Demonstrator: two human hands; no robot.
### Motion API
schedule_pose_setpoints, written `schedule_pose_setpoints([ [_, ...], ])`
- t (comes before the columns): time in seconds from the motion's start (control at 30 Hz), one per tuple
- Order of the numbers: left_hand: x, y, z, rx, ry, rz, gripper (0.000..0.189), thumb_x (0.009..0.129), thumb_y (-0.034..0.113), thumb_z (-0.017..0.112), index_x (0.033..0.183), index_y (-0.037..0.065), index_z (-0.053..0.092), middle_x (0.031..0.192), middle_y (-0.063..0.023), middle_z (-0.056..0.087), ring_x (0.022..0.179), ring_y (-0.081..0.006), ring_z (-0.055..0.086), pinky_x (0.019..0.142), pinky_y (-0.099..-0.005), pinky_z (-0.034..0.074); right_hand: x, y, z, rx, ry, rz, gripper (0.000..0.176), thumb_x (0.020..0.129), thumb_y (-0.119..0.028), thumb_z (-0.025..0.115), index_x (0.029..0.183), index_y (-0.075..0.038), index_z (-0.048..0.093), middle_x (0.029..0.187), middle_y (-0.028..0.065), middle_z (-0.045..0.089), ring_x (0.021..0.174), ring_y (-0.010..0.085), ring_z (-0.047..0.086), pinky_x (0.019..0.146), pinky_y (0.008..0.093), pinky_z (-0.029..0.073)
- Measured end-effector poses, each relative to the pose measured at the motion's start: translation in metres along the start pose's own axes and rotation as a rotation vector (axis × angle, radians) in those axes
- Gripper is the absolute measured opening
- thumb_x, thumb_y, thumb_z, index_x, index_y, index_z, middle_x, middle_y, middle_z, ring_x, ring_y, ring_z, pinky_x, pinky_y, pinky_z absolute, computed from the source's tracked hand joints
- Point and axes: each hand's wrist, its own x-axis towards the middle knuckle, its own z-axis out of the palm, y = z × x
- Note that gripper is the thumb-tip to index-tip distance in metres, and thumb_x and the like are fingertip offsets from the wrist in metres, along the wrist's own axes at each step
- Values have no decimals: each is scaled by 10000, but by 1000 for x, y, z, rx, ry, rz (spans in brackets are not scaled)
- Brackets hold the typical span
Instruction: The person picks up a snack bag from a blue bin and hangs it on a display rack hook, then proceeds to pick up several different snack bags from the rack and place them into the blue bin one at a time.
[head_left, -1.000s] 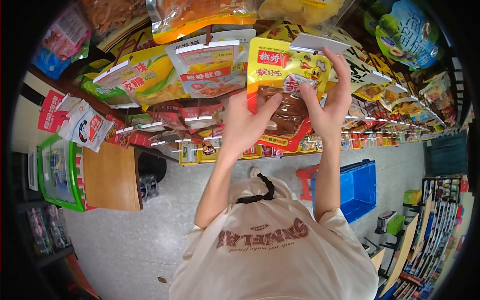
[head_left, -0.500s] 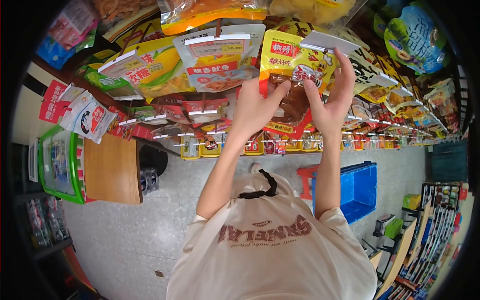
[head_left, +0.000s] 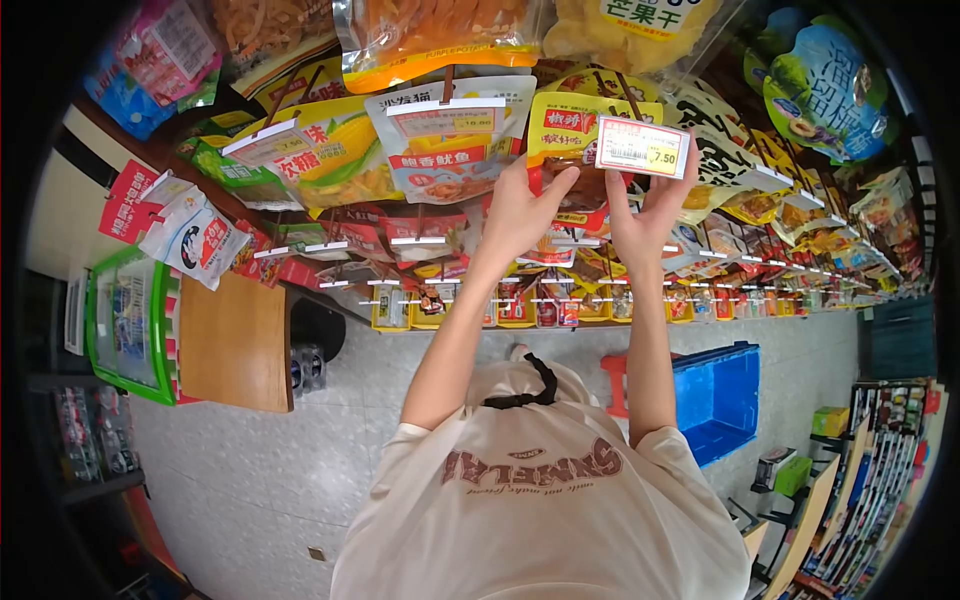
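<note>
A yellow and red snack packet point(head_left: 565, 135) hangs on the rack in front of me, its middle partly covered by a white price tag point(head_left: 642, 148) reading 7.50. My left hand point(head_left: 525, 208) grips the packet's left edge, thumb across its front and the other fingers hidden behind. On the right side, my right hand point(head_left: 648, 215) has its thumb by the packet and its fingers behind the price tag, their tips partly hidden. Left of the packet hangs a white squid snack bag point(head_left: 450, 140), and beyond it a yellow corn candy bag point(head_left: 345, 160).
More bags hang above, including a blue one point(head_left: 825, 90) at upper right. Small boxes line a low yellow-edged shelf point(head_left: 480, 325). On the floor are a blue crate point(head_left: 715, 400) and a red stool point(head_left: 615, 385). A wooden counter point(head_left: 232, 345) stands left.
The price tag has swung down to face me over the packet. The packet sits farther back and tilted, and my right fingers have moved down behind the tag.
</note>
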Motion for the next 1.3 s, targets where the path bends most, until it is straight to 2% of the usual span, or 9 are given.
schedule_pose_setpoints([
  [0.17, 2, -7, 2, 103, 24, -27, 328, 898, 176, 685, 1123, -51, 610, 1003, -153, 712, 906, -215, 675, 820, -347, 502, 5, 7, 1, -99, 65, -47, 720, 831, -25, 706, 1447, 25, 338, 1342, 169, 496, 1211, 258, 524, 1046, 384, 400],
  [0.5, -12, -16, 0, 143, 107, -48, 314, 891, 181, 697, 1084, -44, 592, 950, -181, 692, 866, -236, 660, 773, -357, 498, 0, 24, -1, -103, 80, -15, 619, 834, -36, 709, 1370, 51, 412, 1235, 174, 557, 1138, 260, 561, 1007, 372, 428],
  [0.6, -18, -14, -2, 220, 137, -6, 281, 916, 144, 674, 1119, -28, 585, 932, -107, 701, 815, -132, 625, 763, -299, 495, -1, 28, -2, -81, 74, -5, 639, 833, -32, 705, 1385, 43, 393, 1248, 166, 543, 1155, 250, 546, 1020, 373, 415],
  [0.87, -31, -10, -4, 413, 274, 216, 206, 918, 60, 601, 1102, -27, 569, 981, -184, 641, 887, -336, 630, 811, -374, 489, -6, 39, 3, 226, 70, 158, 722, 831, -10, 690, 1437, 25, 299, 1271, 171, 509, 1160, 237, 514, 1051, 380, 384],
  [1.0, -33, -10, -5, 503, 353, 266, 192, 917, 44, 593, 1094, -29, 575, 1005, -199, 633, 928, -341, 626, 822, -387, 484, -8, 49, 3, 295, 63, 256, 677, 864, -3, 672, 1425, 36, 297, 1237, 164, 528, 1132, 227, 538, 1021, 359, 415],
  [1.07, -32, -9, -4, 518, 379, 281, 170, 918, 44, 594, 1074, -23, 595, 990, -189, 647, 913, -335, 633, 817, -394, 486, -7, 50, 2, 339, 51, 253, 586, 885, 0, 662, 1380, 47, 352, 1188, 151, 555, 1100, 210, 561, 981, 333, 447],
  [1.13, -31, -8, -5, 530, 367, 245, 157, 915, 47, 601, 1059, -12, 616, 952, -170, 663, 879, -338, 642, 796, -393, 495, -6, 46, 3, 308, 36, 336, 324, 915, 2, 642, 1186, 55, 473, 1105, 117, 571, 1045, 176, 574, 943, 288, 465],
  [1.17, -29, -13, -4, 503, 383, 240, 141, 913, 51, 614, 1039, -9, 631, 895, -144, 677, 794, -278, 658, 746, -361, 507, -7, 46, 4, 306, 53, 339, 265, 916, -19, 655, 1122, 50, 503, 1057, 95, 588, 1000, 155, 585, 901, 269, 474],
  [1.3, -26, -15, -1, 356, 332, 114, 138, 914, 60, 630, 1023, -24, 637, 848, -131, 694, 711, -155, 635, 685, -300, 504, -6, 50, 2, 290, 50, 344, 295, 911, 20, 636, 1173, 45, 502, 1063, 103, 599, 980, 141, 603, 852, 249, 492],
])
